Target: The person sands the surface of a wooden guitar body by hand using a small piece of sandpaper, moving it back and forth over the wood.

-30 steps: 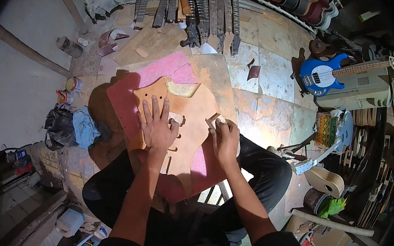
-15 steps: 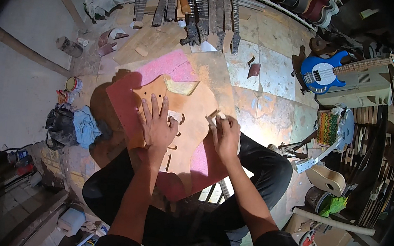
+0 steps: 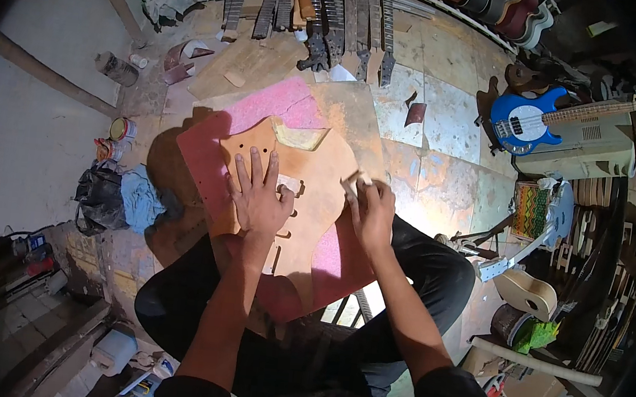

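Note:
An unfinished wooden electric guitar body (image 3: 317,187), with routed slots, small holes and a pale neck pocket, lies across my lap on a pink board (image 3: 277,101). My left hand (image 3: 262,202) rests flat on the body's face, fingers spread, beside the slots. At the body's right edge, my right hand (image 3: 372,211) pinches a small pale sanding block (image 3: 356,179), apparently with a brown sheet folded around it. The fingers hide much of the block, and its exact contact with the edge is unclear.
Several fretted guitar necks (image 3: 323,23) lie at the far side. A blue bass guitar (image 3: 523,120) leans at the right, above an acoustic guitar body (image 3: 527,294). A blue cloth (image 3: 140,198) and black bag (image 3: 99,200) sit left. A dark red scrap (image 3: 416,114) lies on the floor.
My right hand and the block have shifted slightly away from me along the body's right edge. My left hand stays flat on the body. The whole view has shifted a little.

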Tool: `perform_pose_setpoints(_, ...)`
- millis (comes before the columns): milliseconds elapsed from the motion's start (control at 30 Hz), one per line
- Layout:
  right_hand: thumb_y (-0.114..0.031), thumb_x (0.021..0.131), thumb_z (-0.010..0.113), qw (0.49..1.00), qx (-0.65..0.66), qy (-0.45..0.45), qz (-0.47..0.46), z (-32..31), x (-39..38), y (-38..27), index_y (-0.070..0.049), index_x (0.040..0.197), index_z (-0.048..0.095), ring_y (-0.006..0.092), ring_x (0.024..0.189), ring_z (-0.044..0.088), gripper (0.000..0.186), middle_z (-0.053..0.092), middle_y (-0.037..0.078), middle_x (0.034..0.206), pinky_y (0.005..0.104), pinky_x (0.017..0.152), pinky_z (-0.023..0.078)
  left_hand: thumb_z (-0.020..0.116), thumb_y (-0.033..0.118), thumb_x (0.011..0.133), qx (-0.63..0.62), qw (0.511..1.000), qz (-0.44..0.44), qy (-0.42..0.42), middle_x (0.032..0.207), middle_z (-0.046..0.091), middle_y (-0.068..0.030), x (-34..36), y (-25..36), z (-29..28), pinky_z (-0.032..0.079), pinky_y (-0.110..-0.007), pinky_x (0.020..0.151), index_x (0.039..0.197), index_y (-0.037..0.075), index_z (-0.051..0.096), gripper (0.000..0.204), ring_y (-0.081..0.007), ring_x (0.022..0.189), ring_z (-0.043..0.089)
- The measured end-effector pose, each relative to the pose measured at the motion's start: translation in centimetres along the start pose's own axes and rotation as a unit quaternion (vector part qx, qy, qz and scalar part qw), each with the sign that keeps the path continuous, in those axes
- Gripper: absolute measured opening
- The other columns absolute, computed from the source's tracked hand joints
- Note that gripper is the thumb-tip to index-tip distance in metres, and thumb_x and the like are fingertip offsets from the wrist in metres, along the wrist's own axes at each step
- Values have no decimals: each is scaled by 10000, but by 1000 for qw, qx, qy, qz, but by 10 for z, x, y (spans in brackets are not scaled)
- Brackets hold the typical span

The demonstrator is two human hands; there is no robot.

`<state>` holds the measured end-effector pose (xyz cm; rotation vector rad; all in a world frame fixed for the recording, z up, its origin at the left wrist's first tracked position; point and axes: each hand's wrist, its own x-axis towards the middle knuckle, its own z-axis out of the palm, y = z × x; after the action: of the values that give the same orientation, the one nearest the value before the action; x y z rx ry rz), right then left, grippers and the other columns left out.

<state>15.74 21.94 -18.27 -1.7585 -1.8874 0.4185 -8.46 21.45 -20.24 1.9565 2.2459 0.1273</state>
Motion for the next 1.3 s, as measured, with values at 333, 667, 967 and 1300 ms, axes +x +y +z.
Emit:
perform_pose_setpoints(333,-148,911,805,999,21,-23,-19,1,26,8,-65,1242,722,456,1115,624,351,653,239,1235,524,960,517,554,403,929,11,1000,1,13,1781,234,-148,-1,-3,4,164,-710,1257,1668,257,420,765,-447,1634,162)
perform_pose_setpoints(667,-155,920,771,999,38,8,12,25,96,20,-58,1235,705,468,1101,625,336,662,255,1194,527,954,520,549,383,924,-3,999,19,37,1773,254,-150,5,10,6,181,-721,1248,1664,241,428,763,-455,1631,163)
perform_pose_setpoints(967,-163,898,807,999,27,25,37,8,10,1,-51,1208,731,437,1100,621,339,649,235,1205,513,955,507,542,365,939,-1,1000,-1,3,1792,202,-135,3,2,0,135,-699,1277,1682,251,391,766,-431,1650,104)
perform_pose_setpoints(1300,-138,912,778,1000,1,-15,-22,17,38,-16,-54,1242,718,450,1153,600,347,645,239,1242,501,983,498,558,375,930,-1,1000,-11,-23,1798,180,-140,0,-2,-2,115,-681,1286,1691,250,372,794,-425,1655,78)
